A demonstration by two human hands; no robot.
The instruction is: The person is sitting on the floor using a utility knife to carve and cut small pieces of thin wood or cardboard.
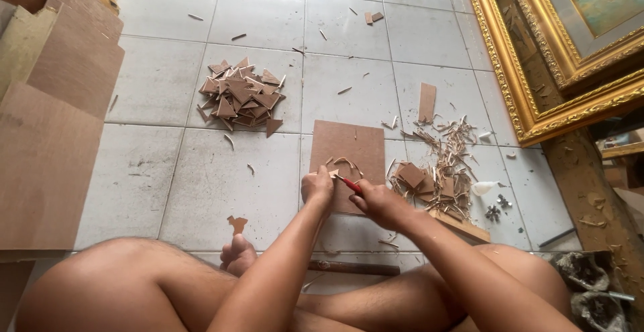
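Note:
I sit cross-legged on a white tiled floor. My left hand pinches a small brown cardboard piece down on a square brown board that lies in front of me. My right hand grips a red-handled cutter, its tip touching the small piece. A few curled offcuts rest on the board just beyond my fingers.
A heap of cut triangular cardboard pieces lies to the far left. Shavings and scraps pile at the right, with a small white bottle. Large cardboard sheets lean at left; gilded picture frames stand at right. A dark rod lies near my legs.

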